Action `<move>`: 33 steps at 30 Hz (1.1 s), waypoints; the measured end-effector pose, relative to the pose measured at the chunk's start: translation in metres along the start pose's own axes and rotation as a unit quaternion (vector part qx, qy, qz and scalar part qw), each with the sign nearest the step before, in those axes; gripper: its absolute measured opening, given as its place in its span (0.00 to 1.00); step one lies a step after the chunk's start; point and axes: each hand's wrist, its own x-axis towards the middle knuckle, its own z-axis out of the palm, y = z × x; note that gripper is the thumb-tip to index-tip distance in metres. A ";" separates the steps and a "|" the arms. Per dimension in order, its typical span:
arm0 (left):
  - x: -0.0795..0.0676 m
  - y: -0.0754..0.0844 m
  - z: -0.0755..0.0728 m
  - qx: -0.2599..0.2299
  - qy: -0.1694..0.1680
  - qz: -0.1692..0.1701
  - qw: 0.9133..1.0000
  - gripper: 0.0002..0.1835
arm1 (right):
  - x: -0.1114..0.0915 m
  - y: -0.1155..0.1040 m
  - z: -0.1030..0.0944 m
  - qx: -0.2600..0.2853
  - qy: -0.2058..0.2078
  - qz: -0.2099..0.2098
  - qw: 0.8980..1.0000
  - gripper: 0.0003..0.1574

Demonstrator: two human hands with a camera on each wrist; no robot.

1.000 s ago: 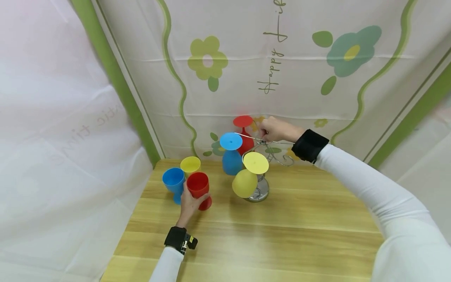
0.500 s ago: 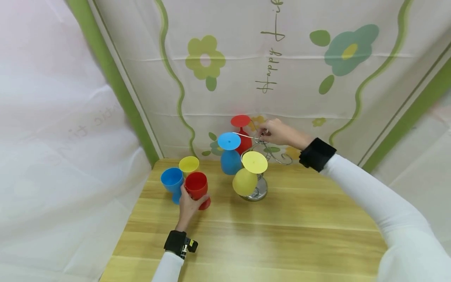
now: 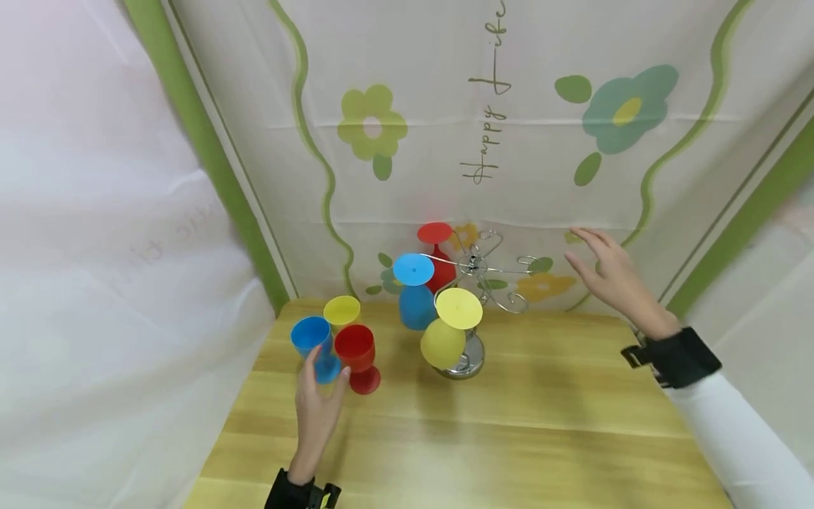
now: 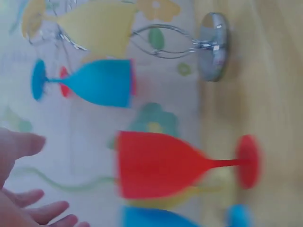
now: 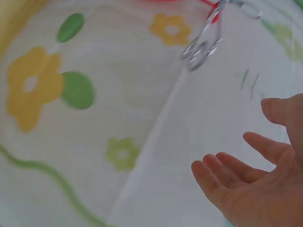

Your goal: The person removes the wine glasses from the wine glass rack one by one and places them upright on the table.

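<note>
My left hand [image 3: 318, 410] hovers with fingers spread just in front of an upright red goblet [image 3: 356, 348], holding nothing. A blue goblet [image 3: 311, 334] and a yellow goblet [image 3: 342, 311] stand beside that red one. To their right is a chrome goblet rack [image 3: 473, 266] with curled wire arms. Upside down on it hang a second red goblet [image 3: 435, 232], a second blue goblet [image 3: 416, 307] and a second yellow goblet [image 3: 443, 343]. Off to the rack's right, my right hand [image 3: 613, 276] is raised in the air, fingers extended and bare. The left wrist view is blurred.
The wooden table [image 3: 445, 452] carries everything, and the rack's round base [image 3: 467, 357] sits near its back edge. A white curtain [image 3: 432, 134] with printed flowers hangs close behind the rack. Several rack arms on the right side bear no goblet.
My right hand has let go of the rack's top and moved right. My left hand has released the red goblet and drawn back toward me. The goblets stay where they were.
</note>
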 end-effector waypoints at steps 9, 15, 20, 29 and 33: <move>0.054 0.079 0.056 0.020 -0.058 0.262 0.963 0.43 | -0.083 0.052 -0.008 -0.019 -0.078 0.155 0.985 0.44; 0.074 0.108 0.101 0.097 -0.200 0.382 0.897 0.44 | -0.127 0.056 0.008 0.014 -0.141 0.220 0.965 0.49; 0.073 0.110 0.112 0.122 -0.196 0.418 0.879 0.36 | -0.162 0.055 0.032 0.013 -0.166 0.221 0.961 0.49; 0.067 0.113 0.111 0.177 -0.174 0.451 0.857 0.33 | -0.193 0.059 0.061 0.046 -0.189 0.239 0.951 0.49; 0.068 0.119 0.109 0.187 -0.168 0.478 0.842 0.30 | -0.190 0.062 0.064 0.047 -0.190 0.236 0.952 0.49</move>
